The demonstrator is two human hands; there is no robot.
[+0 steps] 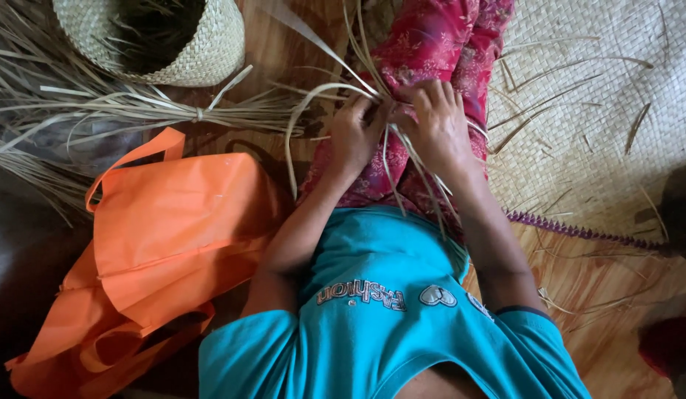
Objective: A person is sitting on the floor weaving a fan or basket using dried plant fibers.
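Observation:
I sit on the floor in a teal shirt and red flowered trousers. My left hand [355, 135] and my right hand [437, 125] meet over my lap, both pinching thin pale straw strips [321, 92]. The strips fan out from my fingers, some arching up and left, others trailing down over my legs. What lies under my fingers is hidden.
A tied bundle of dried straw [121, 111] lies at the left. A woven basket [202, 55] stands at the top left. An orange cloth bag [165, 244] lies beside my left arm. A woven mat [594, 125] with a purple edge covers the floor on the right.

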